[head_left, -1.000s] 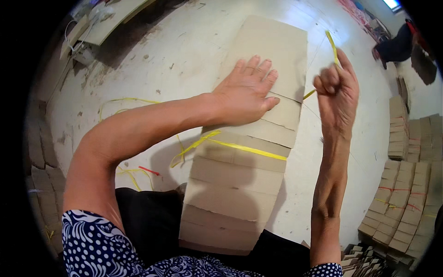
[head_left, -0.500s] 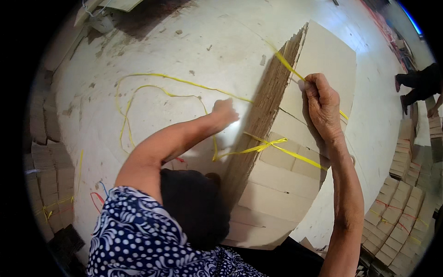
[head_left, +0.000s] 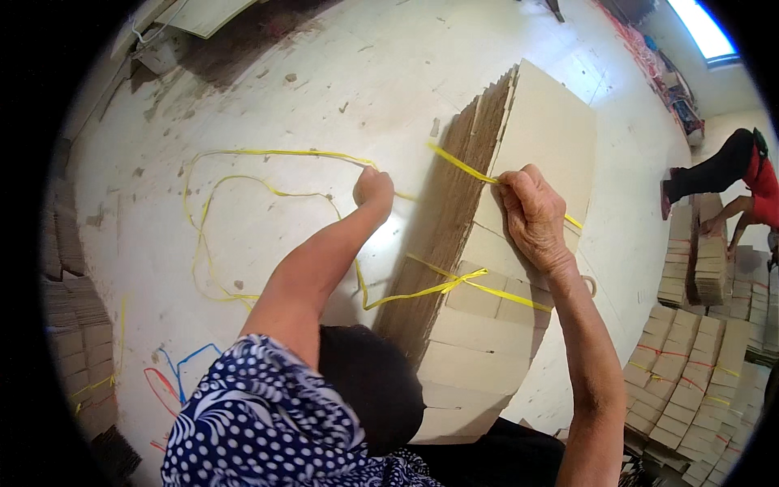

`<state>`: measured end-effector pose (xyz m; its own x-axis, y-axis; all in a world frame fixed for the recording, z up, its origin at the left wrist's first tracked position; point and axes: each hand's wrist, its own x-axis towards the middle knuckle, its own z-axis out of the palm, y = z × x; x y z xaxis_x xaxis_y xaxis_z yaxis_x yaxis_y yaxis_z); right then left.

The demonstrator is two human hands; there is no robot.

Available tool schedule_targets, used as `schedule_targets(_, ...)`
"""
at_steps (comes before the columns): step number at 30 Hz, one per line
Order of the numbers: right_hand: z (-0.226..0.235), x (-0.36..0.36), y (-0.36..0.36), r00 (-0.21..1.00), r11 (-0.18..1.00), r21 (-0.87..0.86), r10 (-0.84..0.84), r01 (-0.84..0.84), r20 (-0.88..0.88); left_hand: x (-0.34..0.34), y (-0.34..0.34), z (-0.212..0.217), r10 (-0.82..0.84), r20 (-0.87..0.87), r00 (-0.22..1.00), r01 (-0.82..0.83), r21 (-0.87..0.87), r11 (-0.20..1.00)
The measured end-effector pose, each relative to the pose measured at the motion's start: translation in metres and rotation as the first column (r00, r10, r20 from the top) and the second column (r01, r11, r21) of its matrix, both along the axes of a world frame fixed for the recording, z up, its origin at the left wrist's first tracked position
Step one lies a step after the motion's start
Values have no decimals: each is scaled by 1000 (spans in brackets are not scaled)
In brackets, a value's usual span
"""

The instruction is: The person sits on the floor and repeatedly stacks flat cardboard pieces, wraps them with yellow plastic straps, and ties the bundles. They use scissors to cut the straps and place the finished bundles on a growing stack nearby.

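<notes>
A thick stack of flat cardboard sheets (head_left: 519, 243) stands tilted on its edge on the white floor. One yellow plastic strap (head_left: 454, 286) is tied around its near part. My right hand (head_left: 531, 215) rests on the stack's top face and pinches a second yellow strap (head_left: 462, 166) that runs over the upper edge. My left hand (head_left: 373, 188) is down beside the stack's left side, closed on the same strap, whose loose length (head_left: 243, 174) loops across the floor to the left.
Bundles of tied cardboard (head_left: 690, 365) lie in rows at the right. Another person (head_left: 730, 174) bends over a pile (head_left: 710, 268) at the far right. More cardboard stacks (head_left: 69, 325) line the left edge. Red and blue strap scraps (head_left: 174, 373) lie near my knee.
The stack has tipped further onto its edge. My left hand has reached lower along its left side, drawing the yellow strap; my right hand stays on top holding the strap.
</notes>
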<state>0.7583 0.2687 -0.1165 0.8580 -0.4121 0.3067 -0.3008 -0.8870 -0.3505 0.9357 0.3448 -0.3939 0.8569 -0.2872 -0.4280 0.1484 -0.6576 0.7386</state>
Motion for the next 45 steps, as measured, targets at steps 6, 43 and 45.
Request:
schedule_targets(6, -5, -2, -2, 996, 999, -31, 37, -34, 75, -16, -18, 16, -239, -694, 679, -408, -628, 663)
schedule_targets(43, -5, 11, -5, 994, 998, 48, 25, -30, 107, -41, 17, 219, -582, 85, 809, 365, -848, 383)
schedule_targets(45, -5, 9, -7, 993, 999, 32, 21, -25, 118, -41, 11, 220, -563, 57, 824, 345, -840, 419)
